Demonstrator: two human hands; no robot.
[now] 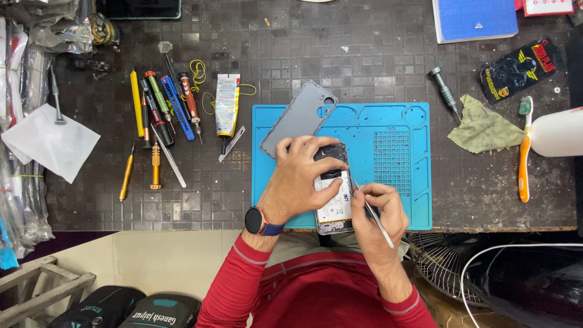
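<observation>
Left hand [300, 182] over opened phone [334, 191]

The tabletop [340, 54] is showing a dark, worn, grid-textured surface. A matt blue rubbery mat [388, 127] is lying on it. The grey back cover [297, 118] is looking like smooth matt plastic. The opened phone [337, 203] is showing glossy black and white parts. The thin tool [373, 215] is gleaming like bare metal. The green cloth [483, 130] is looking soft and crumpled, the white paper [51, 143] smooth
</observation>
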